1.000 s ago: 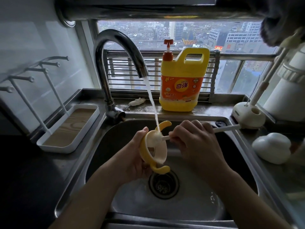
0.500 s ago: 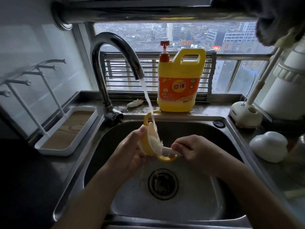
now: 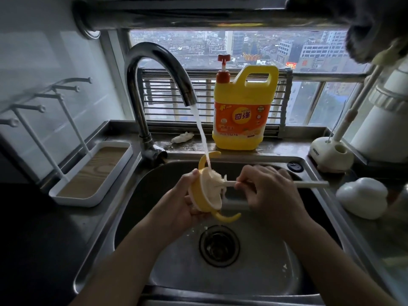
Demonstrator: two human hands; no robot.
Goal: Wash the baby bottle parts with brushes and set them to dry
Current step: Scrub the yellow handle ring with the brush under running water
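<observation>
The left hand grips one yellow two-handled collar. The right hand pinches one brush, its head inside the collar. One water stream hits it.

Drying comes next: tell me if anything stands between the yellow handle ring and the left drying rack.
Nothing visible does. The way from the handle ring over the sink rim to the drying rack is free; the faucet stands farther back.

— What stands on the far ledge?
— A yellow detergent jug with a red pump, upright before the window grille. A small white scrap lies just left of it.
— And on the right?
— A white rounded lump on the counter.
</observation>
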